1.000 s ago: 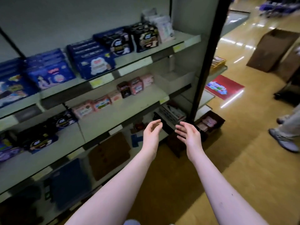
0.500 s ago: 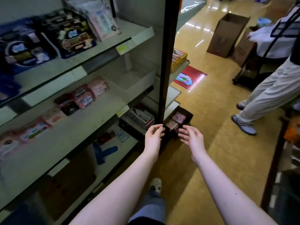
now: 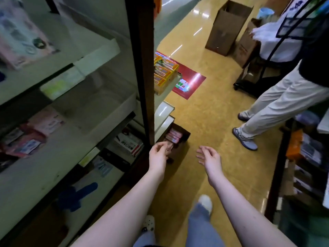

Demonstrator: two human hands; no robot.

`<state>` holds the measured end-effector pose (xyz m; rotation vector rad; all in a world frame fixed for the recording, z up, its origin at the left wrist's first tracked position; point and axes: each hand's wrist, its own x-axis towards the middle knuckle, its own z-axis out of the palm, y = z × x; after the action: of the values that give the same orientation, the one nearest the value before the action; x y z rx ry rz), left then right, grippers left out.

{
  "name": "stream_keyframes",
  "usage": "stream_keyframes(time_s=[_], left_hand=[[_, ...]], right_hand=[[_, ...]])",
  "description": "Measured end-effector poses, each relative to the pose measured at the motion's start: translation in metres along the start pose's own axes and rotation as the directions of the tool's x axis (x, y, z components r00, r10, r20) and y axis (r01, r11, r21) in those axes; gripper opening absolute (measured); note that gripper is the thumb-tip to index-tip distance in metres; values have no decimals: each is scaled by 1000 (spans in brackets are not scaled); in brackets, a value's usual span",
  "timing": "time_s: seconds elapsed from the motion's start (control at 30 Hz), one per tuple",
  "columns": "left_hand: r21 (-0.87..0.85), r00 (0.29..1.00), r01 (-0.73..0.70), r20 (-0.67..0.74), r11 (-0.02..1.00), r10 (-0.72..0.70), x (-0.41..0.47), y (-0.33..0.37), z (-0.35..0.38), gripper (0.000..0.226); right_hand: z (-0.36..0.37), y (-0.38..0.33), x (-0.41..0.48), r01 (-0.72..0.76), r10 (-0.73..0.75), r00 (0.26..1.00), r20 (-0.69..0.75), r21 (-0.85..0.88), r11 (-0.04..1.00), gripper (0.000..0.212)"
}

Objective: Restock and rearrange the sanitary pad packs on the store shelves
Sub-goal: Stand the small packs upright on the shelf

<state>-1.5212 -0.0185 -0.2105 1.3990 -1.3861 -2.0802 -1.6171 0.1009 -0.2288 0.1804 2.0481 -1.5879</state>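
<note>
Pad packs (image 3: 173, 136) in pink wrap are lying stacked inside a dark carton (image 3: 180, 147), which is sitting on the floor at the foot of the shelf post (image 3: 142, 68). The left hand (image 3: 158, 155) is hovering just in front of that carton, fingers loosely curled and gripping nothing I can make out. Whether its fingertips are touching a pack I cannot tell. The right hand (image 3: 208, 157) is hanging spread and relaxed, palm turned inward, off to the carton's right and apart from it. More pink shelved packs (image 3: 45, 122) are lying toward the left of the middle shelf (image 3: 53, 166). Another person (image 3: 284, 98) is standing close by on the right side of the aisle.

The step in hand, as I judge it, is fetching stock from the carton. Doing it well is going to mean bringing both hands down to the carton, one at each end of a row, and pressing the packs evenly between the palms. Soft wrapped packs are likely to squash and slide, so a straight lift clear of the carton walls looks safest. The post edge and the neighbour's legs are leaving little room to swing. Placing the load beside the matching shelved packs, labels facing out, seems the tidy finish.
</note>
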Motion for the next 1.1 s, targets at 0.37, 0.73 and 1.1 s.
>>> stream_keyframes(time_s=[0.37,0.73,1.1], left_hand=[[-18,948,140,-286,990,-140,134,-3,148,14],[-59,821,288,-498,956,-278,245,-34,241,8],[-98,801,363,-475,927,-364,415,-161,250,16]], right_hand=[[-32,-14,233,-37,71,982,177,-190,981,11],[-27,5,387,-91,228,911,343,-371,924,10],[51,110,515,-91,265,888,375,-421,902,24]])
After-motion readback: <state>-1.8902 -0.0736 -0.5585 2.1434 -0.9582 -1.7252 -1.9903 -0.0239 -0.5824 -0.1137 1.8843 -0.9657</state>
